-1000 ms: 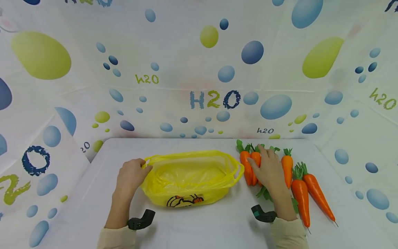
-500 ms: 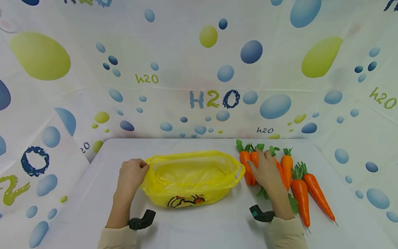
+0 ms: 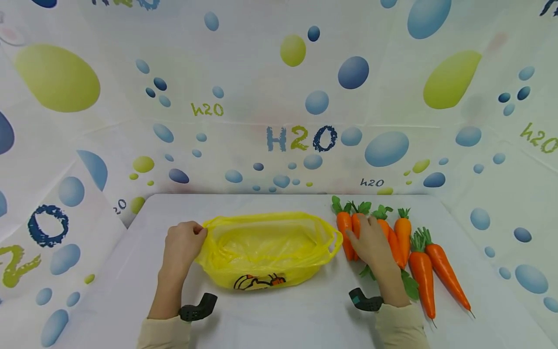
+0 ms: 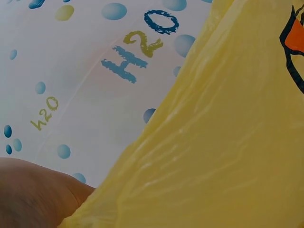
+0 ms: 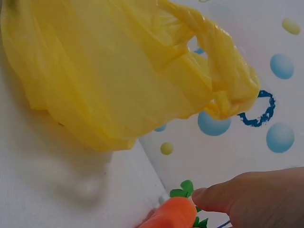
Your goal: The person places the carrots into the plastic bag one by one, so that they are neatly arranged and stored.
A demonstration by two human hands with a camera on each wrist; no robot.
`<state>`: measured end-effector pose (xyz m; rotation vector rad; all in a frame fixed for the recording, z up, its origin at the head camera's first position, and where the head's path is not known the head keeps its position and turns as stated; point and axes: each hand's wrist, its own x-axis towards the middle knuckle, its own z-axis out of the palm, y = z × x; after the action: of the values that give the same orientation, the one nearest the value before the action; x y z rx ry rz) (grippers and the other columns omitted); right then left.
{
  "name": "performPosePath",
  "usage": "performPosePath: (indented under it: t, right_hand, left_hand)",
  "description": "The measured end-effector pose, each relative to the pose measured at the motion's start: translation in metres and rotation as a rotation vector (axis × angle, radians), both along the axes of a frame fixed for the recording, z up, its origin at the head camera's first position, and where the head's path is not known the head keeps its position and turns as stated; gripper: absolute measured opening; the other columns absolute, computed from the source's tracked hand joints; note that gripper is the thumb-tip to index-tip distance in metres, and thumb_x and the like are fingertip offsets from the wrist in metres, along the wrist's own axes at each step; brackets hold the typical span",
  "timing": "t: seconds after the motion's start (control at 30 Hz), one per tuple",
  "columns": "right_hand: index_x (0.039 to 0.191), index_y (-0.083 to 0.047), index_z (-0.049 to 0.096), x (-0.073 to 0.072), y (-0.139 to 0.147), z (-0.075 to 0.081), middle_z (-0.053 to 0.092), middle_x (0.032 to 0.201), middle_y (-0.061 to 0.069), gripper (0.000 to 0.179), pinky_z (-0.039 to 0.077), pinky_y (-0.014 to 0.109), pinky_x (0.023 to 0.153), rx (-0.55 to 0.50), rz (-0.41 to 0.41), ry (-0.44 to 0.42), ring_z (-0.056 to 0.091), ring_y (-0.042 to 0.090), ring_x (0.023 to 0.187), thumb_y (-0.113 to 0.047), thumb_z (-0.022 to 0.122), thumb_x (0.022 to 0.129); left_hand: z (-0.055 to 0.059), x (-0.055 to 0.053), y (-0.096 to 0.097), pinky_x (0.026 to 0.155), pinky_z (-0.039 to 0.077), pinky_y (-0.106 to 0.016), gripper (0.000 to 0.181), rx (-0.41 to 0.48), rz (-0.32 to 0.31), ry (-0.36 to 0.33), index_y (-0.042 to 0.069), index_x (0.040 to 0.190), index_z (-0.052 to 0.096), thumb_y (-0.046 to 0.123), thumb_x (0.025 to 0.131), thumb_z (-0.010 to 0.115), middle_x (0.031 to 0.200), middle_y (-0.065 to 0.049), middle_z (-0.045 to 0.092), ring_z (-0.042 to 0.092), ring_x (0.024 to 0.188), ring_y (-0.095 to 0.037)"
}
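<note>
A yellow plastic bag (image 3: 266, 278) lies with its mouth spread open in the middle of the table. My left hand (image 3: 180, 245) pinches the bag's left edge between thumb and fingers; in the left wrist view the bag (image 4: 204, 133) stretches away from the hand (image 4: 38, 194). On the right, my right hand (image 3: 372, 242) is over the row of carrots, its thumb and curled fingers on either side of an orange carrot (image 3: 356, 223) with green leaves. The hand hides much of that carrot. In the right wrist view the thumb (image 5: 213, 197) shows beside a carrot (image 5: 173, 213).
Left of the right hand lies another carrot (image 3: 344, 228). Several more, including an upright-lying one (image 3: 403, 235) and two longer ones (image 3: 422, 276) nearer the front, spread to its right. The bag's handle loop (image 3: 336, 242) reaches close to the carrots. A patterned backdrop stands behind the table.
My right hand has drawn slightly back toward me and its fingers have curled over the carrot, uncovering leaves and carrots beside it. The left hand's thumb has closed on the bag's edge.
</note>
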<state>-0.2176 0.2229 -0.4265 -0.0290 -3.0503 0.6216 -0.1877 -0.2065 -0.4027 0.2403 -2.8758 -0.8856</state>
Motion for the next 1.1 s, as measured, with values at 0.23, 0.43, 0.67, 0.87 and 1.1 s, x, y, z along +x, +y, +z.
performPosePath:
  t: [0.23, 0.43, 0.67, 0.87, 1.1]
  right_hand:
    - [0.148, 0.006, 0.037, -0.001, -0.001, -0.005, 0.035, 0.149, 0.038, 0.066, 0.044, 0.064, 0.102, 0.030, -0.007, -0.034, 0.044, 0.053, 0.130, -0.032, 0.059, 0.099]
    - [0.143, 0.006, 0.045, -0.001, -0.005, -0.009, 0.049, 0.138, 0.032, 0.063, 0.048, 0.062, 0.099, 0.101, 0.010, -0.024, 0.053, 0.045, 0.119, -0.033, 0.063, 0.096]
    - [0.137, 0.005, 0.052, -0.003, -0.008, -0.013, 0.055, 0.128, 0.026, 0.058, 0.052, 0.058, 0.093, 0.154, 0.028, -0.016, 0.055, 0.038, 0.106, -0.032, 0.066, 0.094]
    - [0.132, 0.005, 0.056, -0.007, -0.009, -0.017, 0.058, 0.124, 0.025, 0.053, 0.053, 0.055, 0.092, 0.188, 0.046, -0.016, 0.057, 0.036, 0.103, -0.028, 0.066, 0.092]
    - [0.135, 0.002, 0.055, -0.011, -0.011, -0.017, 0.059, 0.127, 0.025, 0.055, 0.052, 0.057, 0.094, 0.177, 0.049, -0.030, 0.060, 0.038, 0.105, -0.029, 0.068, 0.092]
  left_hand:
    - [-0.001, -0.001, -0.001, 0.068, 0.056, -0.037, 0.030, 0.001, 0.016, -0.016, -0.007, 0.106, 0.070, 0.019, 0.096, 0.057, 0.095, -0.022, 0.070, 0.060, 0.078, -0.028]
    - [-0.001, -0.002, -0.002, 0.069, 0.057, -0.037, 0.031, 0.006, 0.019, -0.029, -0.007, 0.106, 0.070, 0.019, 0.096, 0.057, 0.096, -0.022, 0.070, 0.060, 0.078, -0.028]
    - [-0.001, -0.001, -0.002, 0.068, 0.055, -0.035, 0.030, 0.000, 0.017, -0.025, -0.006, 0.105, 0.069, 0.019, 0.096, 0.057, 0.095, -0.021, 0.070, 0.059, 0.076, -0.026]
    - [0.000, -0.001, -0.001, 0.066, 0.054, -0.034, 0.030, -0.002, 0.018, -0.033, -0.006, 0.105, 0.069, 0.019, 0.096, 0.056, 0.094, -0.021, 0.069, 0.059, 0.075, -0.026]
    - [0.002, -0.003, 0.001, 0.064, 0.053, -0.034, 0.031, 0.006, 0.014, -0.037, -0.006, 0.106, 0.069, 0.019, 0.096, 0.056, 0.093, -0.022, 0.069, 0.059, 0.073, -0.025]
